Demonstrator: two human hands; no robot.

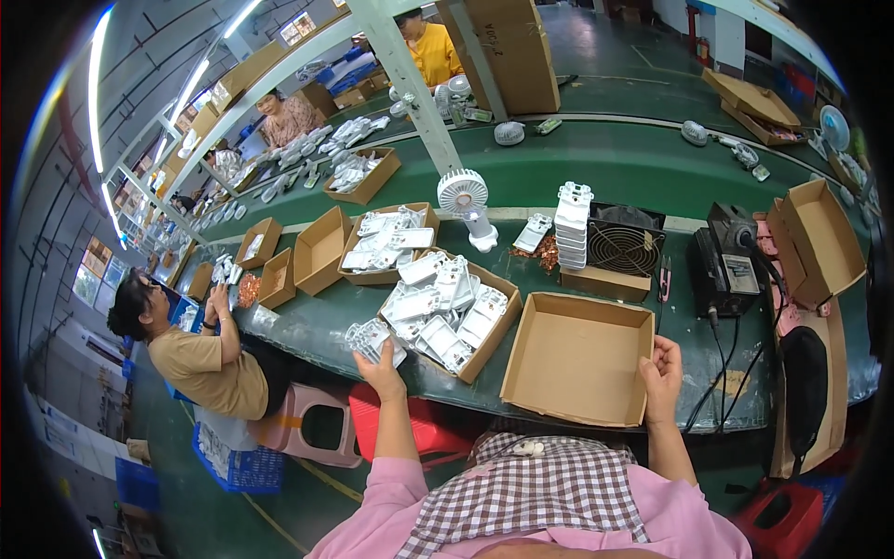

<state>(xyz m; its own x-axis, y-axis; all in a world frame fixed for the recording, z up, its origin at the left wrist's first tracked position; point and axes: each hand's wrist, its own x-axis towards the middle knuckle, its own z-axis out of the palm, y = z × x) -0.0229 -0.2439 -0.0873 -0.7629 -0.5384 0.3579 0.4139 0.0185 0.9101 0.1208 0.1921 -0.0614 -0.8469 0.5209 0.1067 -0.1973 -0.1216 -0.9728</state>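
Observation:
My left hand (381, 373) is closed on a few white plastic casings (371, 343), beside the left edge of a cardboard tray (498, 333) heaped with similar casings (450, 307). With the fingers behind the wall and the thumb toward me, my right hand (662, 373) grips the right side of a bare shallow cardboard box (585, 349). That box rests at the near edge of the green workbench, its front side close to my checked apron. Behind it rises a tall stack of white casings (573, 228).
A black fan (626, 244) sits behind the box, with a soldering station (729, 265) and cables to its right. A white handheld fan (466, 205) stands at the back. More trays line the left, where a co-worker (209, 359) sits. A red stool (410, 424) is below the bench.

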